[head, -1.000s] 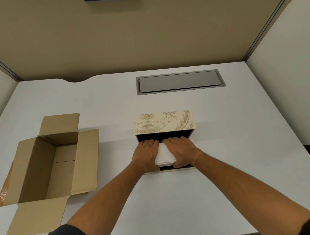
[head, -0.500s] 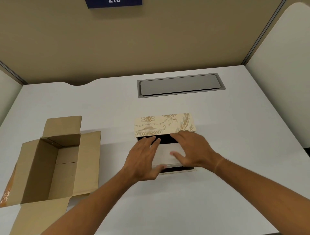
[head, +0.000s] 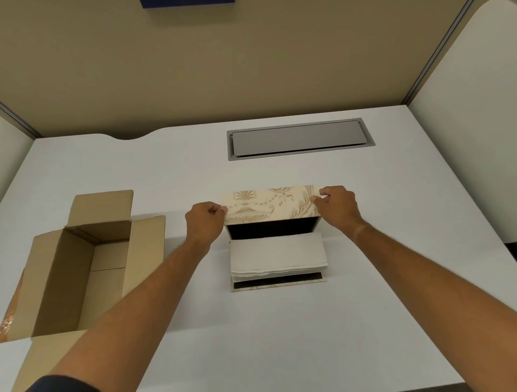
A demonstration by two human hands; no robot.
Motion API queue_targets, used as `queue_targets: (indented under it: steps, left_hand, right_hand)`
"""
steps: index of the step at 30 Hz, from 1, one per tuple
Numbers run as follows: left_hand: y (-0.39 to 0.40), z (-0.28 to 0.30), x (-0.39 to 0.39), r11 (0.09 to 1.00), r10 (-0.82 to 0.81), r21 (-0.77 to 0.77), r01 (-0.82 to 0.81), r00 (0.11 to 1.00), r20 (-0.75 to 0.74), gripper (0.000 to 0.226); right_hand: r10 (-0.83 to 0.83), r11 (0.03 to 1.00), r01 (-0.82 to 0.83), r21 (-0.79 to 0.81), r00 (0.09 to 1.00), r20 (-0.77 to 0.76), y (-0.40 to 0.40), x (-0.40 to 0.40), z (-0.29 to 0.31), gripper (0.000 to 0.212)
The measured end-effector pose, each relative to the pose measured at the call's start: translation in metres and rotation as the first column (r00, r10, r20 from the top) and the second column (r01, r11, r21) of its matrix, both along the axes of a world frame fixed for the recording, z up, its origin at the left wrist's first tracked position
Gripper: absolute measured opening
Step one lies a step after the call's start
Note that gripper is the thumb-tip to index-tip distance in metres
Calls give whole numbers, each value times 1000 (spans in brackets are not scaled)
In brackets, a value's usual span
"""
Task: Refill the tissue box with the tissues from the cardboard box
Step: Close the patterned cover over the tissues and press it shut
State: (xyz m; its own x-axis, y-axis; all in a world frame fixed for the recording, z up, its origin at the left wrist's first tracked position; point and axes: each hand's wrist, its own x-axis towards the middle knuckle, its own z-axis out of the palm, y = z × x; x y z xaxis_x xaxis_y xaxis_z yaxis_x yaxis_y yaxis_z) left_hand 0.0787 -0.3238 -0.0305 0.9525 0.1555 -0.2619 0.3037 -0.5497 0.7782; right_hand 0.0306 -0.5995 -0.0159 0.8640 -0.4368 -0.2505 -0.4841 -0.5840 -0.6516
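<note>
The tissue box (head: 279,284) stands open in the middle of the white desk, black inside, with a stack of white tissues (head: 278,257) lying in it. Its cream lid (head: 270,205) with gold ornament stands upright at the far side. My left hand (head: 205,222) pinches the lid's left edge and my right hand (head: 338,207) pinches its right top corner. The brown cardboard box (head: 70,268) sits at the left with its flaps spread; no tissues show inside it.
A grey cable hatch (head: 300,138) is set into the white desk (head: 363,307) behind the tissue box. Beige partition walls close the back and both sides. A blue sign (head: 187,2) hangs at the top of the back wall.
Both hands lifted off the tissue stack they were pressing down, moved away from me and took hold of the lid's two ends. The tissues stay in the box.
</note>
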Motion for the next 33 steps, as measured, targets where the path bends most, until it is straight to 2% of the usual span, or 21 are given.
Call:
queue_targets:
  steps: [10,21,33]
  left_hand:
    - [3,6,-6,988,57,-144,-65,997,-59,13]
    - [12,4,-34,983,41,-173,-55,995,-88,12]
    - [17,4,-52,988,18,-153,-33,995,-97,13]
  right_hand:
    - [-36,999,36,7,999,32,-1,-9,6,33]
    - [-14,1000,14,21,999,29,-2,-38,6,21]
    - [10,999,-11,37,1000,29,-2,-55,1,17]
